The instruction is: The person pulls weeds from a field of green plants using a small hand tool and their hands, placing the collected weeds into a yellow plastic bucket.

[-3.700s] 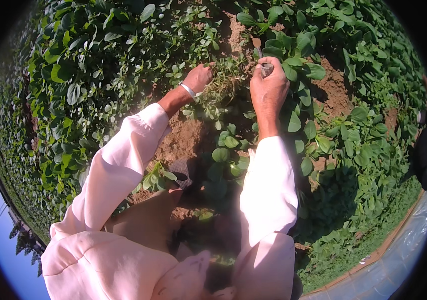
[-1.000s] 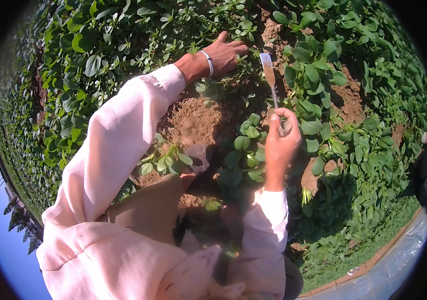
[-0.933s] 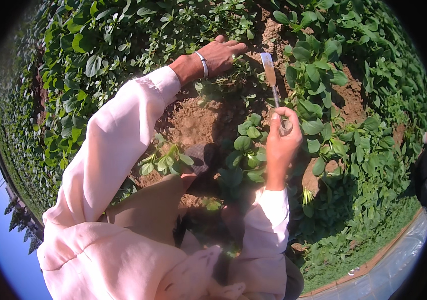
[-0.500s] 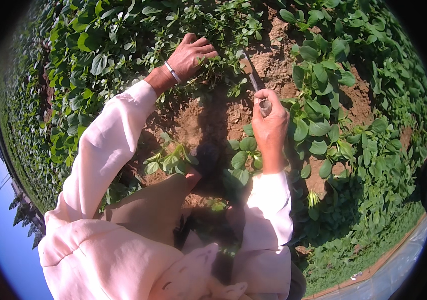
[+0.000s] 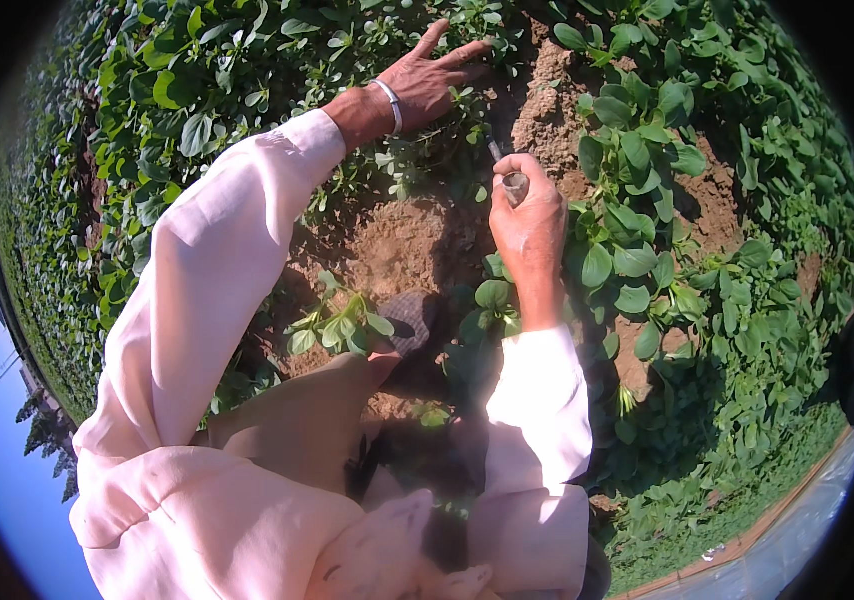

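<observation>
Under the left hand (image 5: 427, 85), fingers fanned wide: low, small-leaved greens (image 5: 402, 165), probably light, limp and quick to bruise, best gathered close to the stem bases. Now down and to its right, wrapped snugly in the right hand (image 5: 532, 218), a grey-shafted tool (image 5: 515, 188), likely stiff and light, well taken at the handle; far end hard to make out. Just right again, broad-leaved plants (image 5: 634, 262), apparently tender.

Matt, softly creased cloth forms your sleeves (image 5: 217, 225) and trousers (image 5: 297, 425), while your wristband (image 5: 392, 105) (metal, by its look) is smooth; your tool (image 5: 515, 188) shows a dull grey metallic finish amid rough, crumbly soil (image 5: 547, 105), smooth broad leaves (image 5: 635, 262) and glossy sheeting (image 5: 792, 555), apparently plastic.
</observation>
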`<act>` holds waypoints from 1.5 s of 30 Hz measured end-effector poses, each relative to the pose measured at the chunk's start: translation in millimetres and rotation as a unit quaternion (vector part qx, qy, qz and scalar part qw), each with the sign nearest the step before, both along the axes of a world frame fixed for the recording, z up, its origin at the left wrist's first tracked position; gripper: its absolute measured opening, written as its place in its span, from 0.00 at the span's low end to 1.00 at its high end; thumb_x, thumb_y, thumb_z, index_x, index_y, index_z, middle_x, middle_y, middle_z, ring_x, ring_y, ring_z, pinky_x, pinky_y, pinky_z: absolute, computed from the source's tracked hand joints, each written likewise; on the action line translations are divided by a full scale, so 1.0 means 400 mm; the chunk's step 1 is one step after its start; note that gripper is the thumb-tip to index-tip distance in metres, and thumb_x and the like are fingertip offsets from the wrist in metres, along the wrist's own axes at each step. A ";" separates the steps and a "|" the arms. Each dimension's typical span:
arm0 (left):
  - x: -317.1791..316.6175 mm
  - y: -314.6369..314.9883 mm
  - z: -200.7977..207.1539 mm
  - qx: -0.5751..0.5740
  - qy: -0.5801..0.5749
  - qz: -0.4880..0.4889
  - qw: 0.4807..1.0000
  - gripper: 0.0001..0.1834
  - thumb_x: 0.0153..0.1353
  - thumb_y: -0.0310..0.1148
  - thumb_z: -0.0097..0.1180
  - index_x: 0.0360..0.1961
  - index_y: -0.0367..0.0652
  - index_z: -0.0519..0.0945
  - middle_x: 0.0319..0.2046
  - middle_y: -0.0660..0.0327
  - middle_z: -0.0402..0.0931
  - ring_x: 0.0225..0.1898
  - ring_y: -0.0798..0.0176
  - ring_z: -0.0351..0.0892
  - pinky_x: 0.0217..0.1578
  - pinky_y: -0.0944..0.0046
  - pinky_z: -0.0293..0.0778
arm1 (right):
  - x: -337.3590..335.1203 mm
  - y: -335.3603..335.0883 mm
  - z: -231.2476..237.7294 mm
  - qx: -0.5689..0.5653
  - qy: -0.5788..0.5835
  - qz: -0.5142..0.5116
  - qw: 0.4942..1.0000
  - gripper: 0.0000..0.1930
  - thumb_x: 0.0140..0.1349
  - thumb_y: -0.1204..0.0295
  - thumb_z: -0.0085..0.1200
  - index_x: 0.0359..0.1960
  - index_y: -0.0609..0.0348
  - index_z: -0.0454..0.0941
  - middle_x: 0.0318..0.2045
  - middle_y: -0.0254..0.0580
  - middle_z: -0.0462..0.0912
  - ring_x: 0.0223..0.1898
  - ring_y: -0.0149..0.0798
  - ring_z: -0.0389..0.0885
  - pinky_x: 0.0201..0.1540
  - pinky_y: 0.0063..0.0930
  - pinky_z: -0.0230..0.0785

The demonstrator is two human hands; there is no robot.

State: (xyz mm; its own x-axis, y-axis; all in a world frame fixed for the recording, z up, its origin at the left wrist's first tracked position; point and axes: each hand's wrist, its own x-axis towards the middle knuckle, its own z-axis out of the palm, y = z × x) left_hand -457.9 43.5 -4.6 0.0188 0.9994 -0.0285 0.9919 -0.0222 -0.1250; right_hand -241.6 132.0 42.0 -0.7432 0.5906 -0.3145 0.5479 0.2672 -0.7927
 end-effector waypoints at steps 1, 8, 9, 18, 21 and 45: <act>-0.007 -0.007 0.021 -0.072 0.048 0.014 0.996 0.07 0.53 0.35 0.56 0.27 0.54 0.86 0.62 0.67 0.71 0.75 0.62 0.46 0.72 0.31 0.34 | 0.016 -0.001 0.017 -0.017 -0.007 0.010 1.000 0.10 0.55 0.79 0.58 0.38 0.54 0.76 0.25 0.46 0.84 0.29 0.51 0.84 0.34 0.39 0.74; -0.009 -0.055 -0.011 -0.061 -0.032 0.055 0.996 0.23 0.48 0.30 0.56 0.49 0.45 0.80 0.49 0.56 0.72 0.51 0.58 0.73 0.59 0.47 0.59 | -0.071 -0.042 -0.053 0.026 0.035 0.001 0.999 0.09 0.55 0.78 0.57 0.37 0.54 0.77 0.26 0.48 0.84 0.31 0.53 0.84 0.35 0.44 0.73; -0.008 -0.065 -0.027 -0.031 -0.035 0.061 0.997 0.23 0.48 0.30 0.56 0.50 0.46 0.79 0.47 0.56 0.72 0.49 0.58 0.73 0.56 0.48 0.60 | -0.097 -0.043 -0.060 0.049 0.037 -0.007 0.998 0.08 0.55 0.78 0.57 0.37 0.54 0.77 0.26 0.48 0.84 0.31 0.53 0.84 0.35 0.44 0.73; 0.027 -0.141 -0.047 0.056 -0.082 0.160 0.982 0.26 0.46 0.25 0.56 0.51 0.49 0.75 0.50 0.57 0.72 0.52 0.56 0.74 0.50 0.52 0.62 | -0.020 0.002 -0.047 -0.026 0.053 -0.094 0.994 0.09 0.56 0.82 0.57 0.37 0.55 0.76 0.22 0.42 0.82 0.25 0.41 0.84 0.30 0.34 0.73; 0.045 -0.119 -0.043 0.043 -0.100 0.167 0.980 0.28 0.45 0.23 0.56 0.52 0.50 0.73 0.49 0.60 0.73 0.51 0.58 0.75 0.49 0.51 0.62 | -0.138 0.017 -0.098 0.040 0.063 -0.090 0.993 0.07 0.55 0.77 0.59 0.36 0.55 0.77 0.25 0.43 0.84 0.28 0.47 0.85 0.33 0.39 0.74; -0.083 0.019 -0.078 -0.008 -0.064 0.007 0.998 0.21 0.54 0.28 0.54 0.51 0.49 0.78 0.52 0.64 0.75 0.56 0.64 0.71 0.60 0.46 0.57 | 0.042 0.001 0.000 0.009 0.067 -0.073 0.995 0.05 0.60 0.80 0.56 0.36 0.57 0.76 0.18 0.40 0.76 0.19 0.36 0.76 0.26 0.30 0.67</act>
